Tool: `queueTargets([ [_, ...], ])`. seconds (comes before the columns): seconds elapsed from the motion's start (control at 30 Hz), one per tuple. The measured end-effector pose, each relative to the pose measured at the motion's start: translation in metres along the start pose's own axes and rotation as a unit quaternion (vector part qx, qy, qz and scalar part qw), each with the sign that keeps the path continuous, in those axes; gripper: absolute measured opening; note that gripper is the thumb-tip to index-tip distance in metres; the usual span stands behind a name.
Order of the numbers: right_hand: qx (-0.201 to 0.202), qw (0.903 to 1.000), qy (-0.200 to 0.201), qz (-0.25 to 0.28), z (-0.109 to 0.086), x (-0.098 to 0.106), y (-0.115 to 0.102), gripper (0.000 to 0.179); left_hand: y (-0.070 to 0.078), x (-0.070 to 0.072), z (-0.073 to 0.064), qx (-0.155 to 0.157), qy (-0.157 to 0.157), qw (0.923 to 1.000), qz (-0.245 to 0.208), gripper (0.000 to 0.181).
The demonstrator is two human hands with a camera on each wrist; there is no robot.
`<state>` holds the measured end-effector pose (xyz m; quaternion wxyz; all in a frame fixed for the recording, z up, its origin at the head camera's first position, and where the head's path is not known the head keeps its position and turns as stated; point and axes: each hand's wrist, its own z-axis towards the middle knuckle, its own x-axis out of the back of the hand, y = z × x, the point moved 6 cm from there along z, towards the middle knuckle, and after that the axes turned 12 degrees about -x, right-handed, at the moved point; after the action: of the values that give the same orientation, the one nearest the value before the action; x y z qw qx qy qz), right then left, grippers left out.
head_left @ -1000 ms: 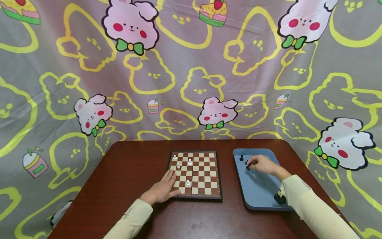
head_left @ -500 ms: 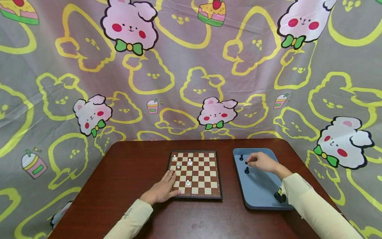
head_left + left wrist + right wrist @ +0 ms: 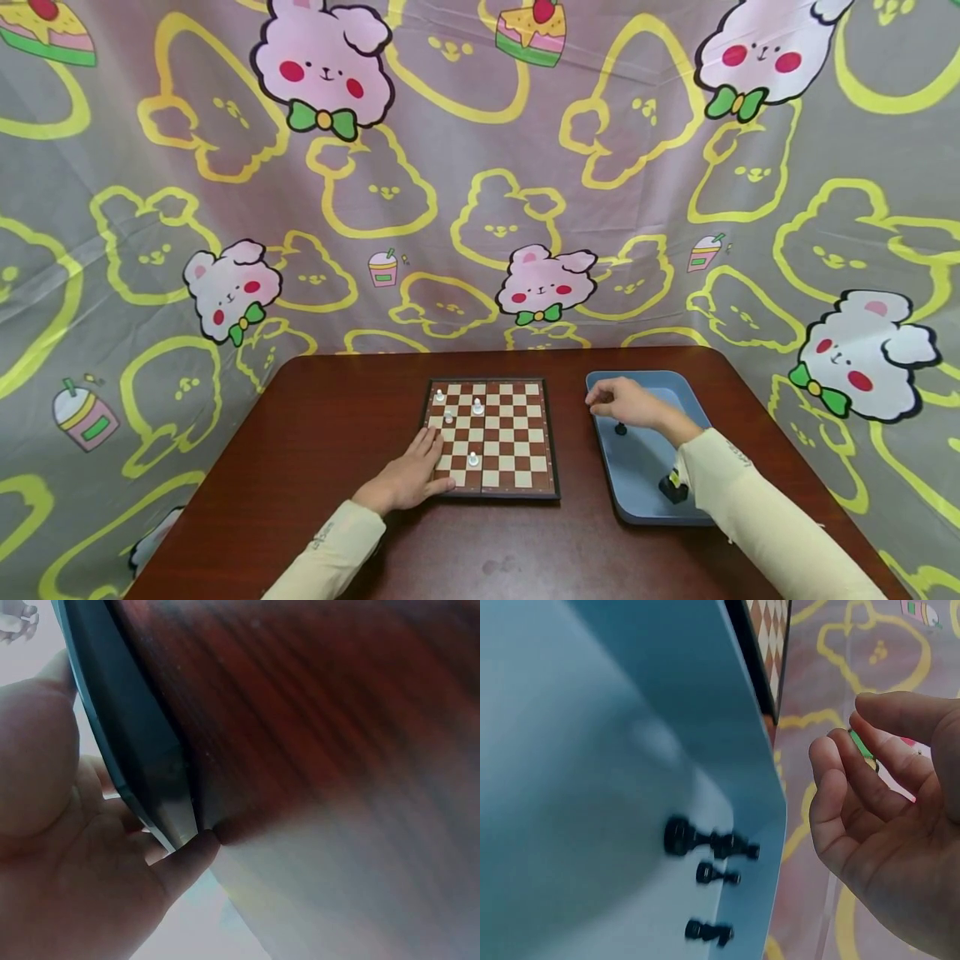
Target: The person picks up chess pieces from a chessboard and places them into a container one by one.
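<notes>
A chessboard (image 3: 517,433) lies on the table, bearing several white chess pieces, among them a white piece (image 3: 477,407) near the upper middle. My left hand (image 3: 401,477) rests on the board's near left corner, fingers over the left edge and thumb along the front edge. In the left wrist view, fingers touch the dark side of the board (image 3: 120,712). My right hand (image 3: 628,404) hovers over the left rim of the blue tray (image 3: 637,508), fingers loosely bent. Nothing shows between its thumb and fingers in the right wrist view. Black chess pieces (image 3: 716,874) stand in the tray.
The tray stands right of the chessboard, with bare table (image 3: 577,467) between them. A small black device (image 3: 673,489) with a yellow mark sits at my right wrist. Behind the table hangs a patterned cloth (image 3: 540,208).
My right hand leaves the black chess piece it was fingering, rising and shifting left to the tray's rim. The left hand stays on the board.
</notes>
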<state>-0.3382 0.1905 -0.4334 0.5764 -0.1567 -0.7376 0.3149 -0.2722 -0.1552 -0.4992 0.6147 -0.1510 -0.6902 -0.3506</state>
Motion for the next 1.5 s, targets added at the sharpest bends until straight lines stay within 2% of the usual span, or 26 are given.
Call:
queueTargets([
  [0.43, 0.020, 0.9996, -0.018, 0.011, 0.017, -0.033, -0.030, 0.013, -0.003, -0.003, 0.001, 0.001, -0.001, 1.0000, 0.004, 0.083],
  [0.83, 0.055, 0.9981, -0.027, 0.010, 0.020, -0.058, -0.062, 0.012, -0.003, -0.003, 0.001, -0.001, -0.001, 1.0000, 0.004, 0.083],
  [1.03, 0.054, 0.9977, -0.040, 0.006, 0.023, -0.073, -0.073, 0.013, -0.003, -0.003, 0.001, -0.001, 0.001, 1.0000, 0.004, 0.083],
  [1.5, 0.095, 0.9929, -0.070, 0.015, 0.029, -0.107, -0.094, 0.012, -0.003, -0.001, 0.001, 0.001, 0.001, 1.0000, 0.000, 0.083],
])
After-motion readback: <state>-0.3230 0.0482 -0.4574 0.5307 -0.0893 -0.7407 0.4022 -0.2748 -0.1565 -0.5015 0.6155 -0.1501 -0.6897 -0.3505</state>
